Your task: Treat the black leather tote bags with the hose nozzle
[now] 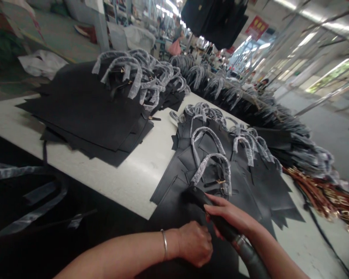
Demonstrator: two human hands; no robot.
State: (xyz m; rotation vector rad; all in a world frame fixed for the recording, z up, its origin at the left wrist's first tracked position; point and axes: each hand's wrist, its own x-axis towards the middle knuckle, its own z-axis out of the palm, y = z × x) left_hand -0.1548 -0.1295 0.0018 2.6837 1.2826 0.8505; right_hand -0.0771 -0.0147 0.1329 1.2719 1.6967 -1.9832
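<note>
My right hand (221,213) is wrapped round a dark handheld tool (228,228), whose rounded head points up and left over a black leather panel (174,205). Close to its left, my left hand (195,243) is closed in a fist over the same panel, a silver bangle on the wrist. Whatever its fingers may hold is hidden. Just beyond the tool's head, a plastic-wrapped handle (211,159) arches up from the black panels, beside small straps with gold-coloured buckles.
A stack of black panels (87,104) with wrapped handles lies on the pale table (133,182) at left. Brown straps (322,193) with metal fittings lie at right. Rows of wrapped handles (232,93) run behind. Black pieces hang overhead (213,19).
</note>
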